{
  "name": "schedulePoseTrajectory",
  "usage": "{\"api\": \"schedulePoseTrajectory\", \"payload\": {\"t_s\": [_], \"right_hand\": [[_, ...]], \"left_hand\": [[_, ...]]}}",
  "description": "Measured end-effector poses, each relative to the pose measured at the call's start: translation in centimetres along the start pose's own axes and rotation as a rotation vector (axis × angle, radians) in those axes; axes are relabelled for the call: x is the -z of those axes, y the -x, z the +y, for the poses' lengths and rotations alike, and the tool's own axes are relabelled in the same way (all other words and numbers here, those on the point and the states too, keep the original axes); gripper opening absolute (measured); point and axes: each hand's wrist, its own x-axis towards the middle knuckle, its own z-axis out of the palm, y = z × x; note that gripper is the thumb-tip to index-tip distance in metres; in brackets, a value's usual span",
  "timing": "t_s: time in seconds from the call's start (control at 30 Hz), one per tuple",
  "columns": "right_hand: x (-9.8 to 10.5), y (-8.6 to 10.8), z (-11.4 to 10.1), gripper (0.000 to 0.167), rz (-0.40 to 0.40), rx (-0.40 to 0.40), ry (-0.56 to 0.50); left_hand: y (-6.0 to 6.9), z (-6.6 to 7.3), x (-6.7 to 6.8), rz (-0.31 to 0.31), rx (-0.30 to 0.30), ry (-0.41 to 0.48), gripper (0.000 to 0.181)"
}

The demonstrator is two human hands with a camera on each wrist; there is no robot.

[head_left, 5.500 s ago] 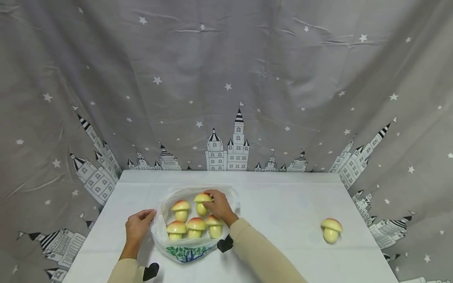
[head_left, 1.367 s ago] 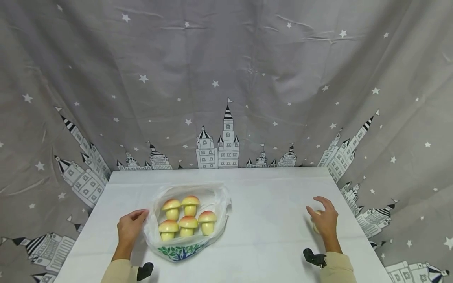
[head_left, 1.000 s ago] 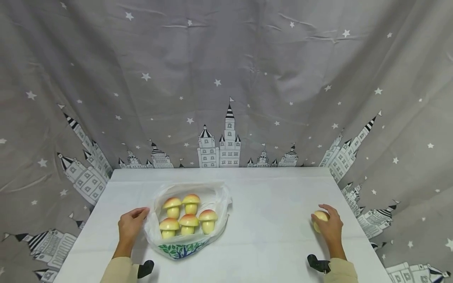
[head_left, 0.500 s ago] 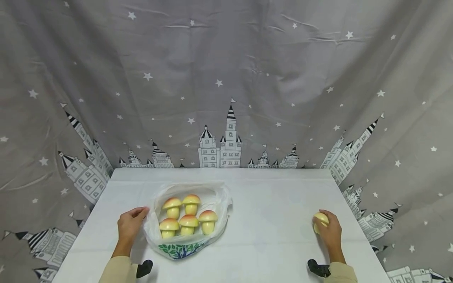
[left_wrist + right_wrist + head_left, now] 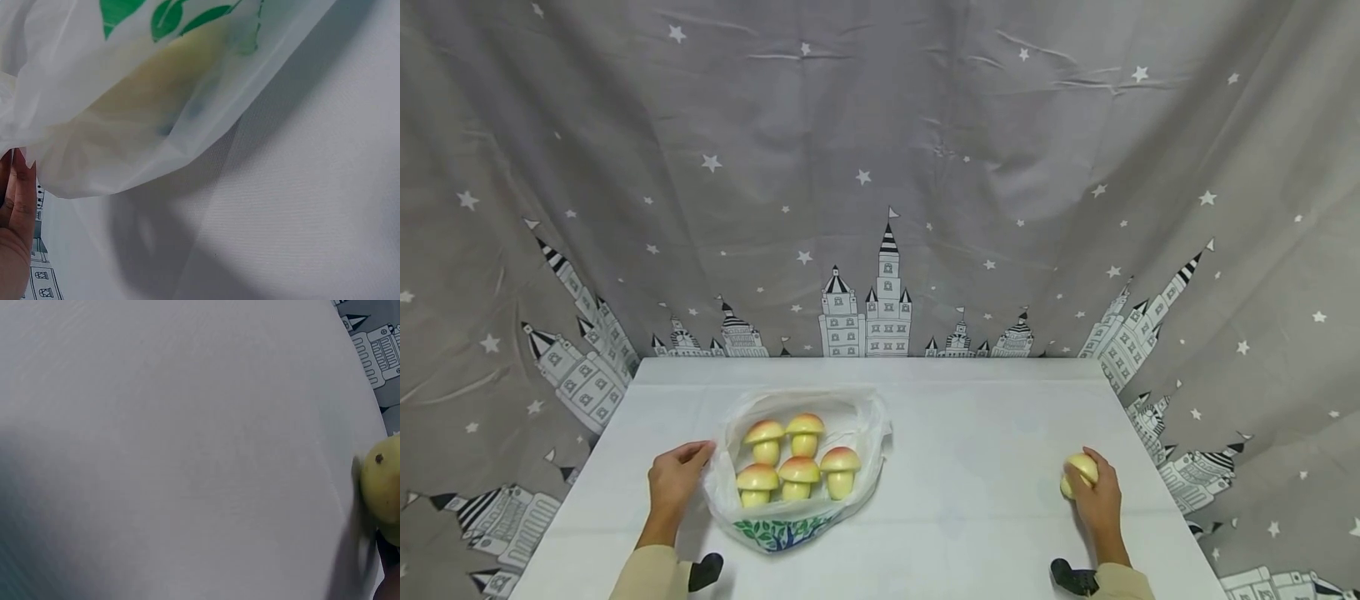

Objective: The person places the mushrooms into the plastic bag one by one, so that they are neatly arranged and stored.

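My left hand [image 5: 675, 479] pinches the left edge of a thin white plastic bag [image 5: 730, 492] printed with a green and blue tree. Inside the wide mouth of the bag lie several yellow toy mushrooms [image 5: 799, 471] with reddish cap tops. Close up in the left wrist view, the bag wall [image 5: 94, 150] lets a yellow shape show through. Far to the right, my right hand [image 5: 1099, 502] grips another toy mushroom [image 5: 1082, 465] by its sides. Only a rounded part of that mushroom [image 5: 384, 481] appears at the right edge of the right wrist view.
Both items rest on a white-covered table [image 5: 970, 467], and bare cloth lies between the bag and my right hand. A grey curtain [image 5: 880, 125] with stars and castles hangs behind and at the sides. Black camera mounts [image 5: 706, 572] sit at both wrists.
My right hand has left the mushroom in the bag, moved right, and closed round the lone mushroom, tilting it a little. My left hand has stayed at the bag's edge.
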Motion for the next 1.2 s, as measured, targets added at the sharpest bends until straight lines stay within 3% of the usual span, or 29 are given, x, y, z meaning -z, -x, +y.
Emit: {"api": "schedulePoseTrajectory", "payload": {"t_s": [0.17,0.27,0.3,0.4,0.5,0.53,0.7,0.93,1.2], "right_hand": [[0.2,0.3,0.3,0.049,-0.032,-0.007,-0.065],[0.2,0.4,0.4,0.050,-0.050,-0.026,-0.092],[0.2,0.5,0.4,0.051,-0.054,-0.033,-0.095],[0.2,0.7,0.4,0.054,-0.057,-0.062,-0.094],[0.3,0.8,0.2,0.056,-0.046,-0.087,-0.096],[0.3,0.9,0.2,0.057,-0.040,-0.093,-0.102],[-0.1,0.9,-0.2,0.055,-0.011,-0.098,-0.115],[-1.1,0.8,-0.6,0.047,0.011,-0.098,-0.098],[-2.2,0.9,-2.0,0.047,-0.010,-0.048,-0.127]], "left_hand": [[-1.6,-1.9,-0.6,-0.017,-0.008,0.004,0.053],[-3.4,-4.3,-1.7,0.016,-0.024,-0.019,0.059],[-3.4,-4.3,-1.7,0.010,-0.015,-0.015,0.058],[-2.4,-3.3,-1.3,0.016,-0.024,0.002,0.054],[0.1,-0.3,0.0,-0.014,-0.017,0.023,0.046],[0.6,0.2,0.2,-0.013,-0.027,0.030,0.045],[0.6,0.2,0.4,-0.002,-0.029,0.021,0.047],[-1.3,-2.0,-0.2,-0.008,-0.003,0.008,0.050],[-4.8,-6.7,-2.4,0.039,-0.022,-0.038,0.057]]}}
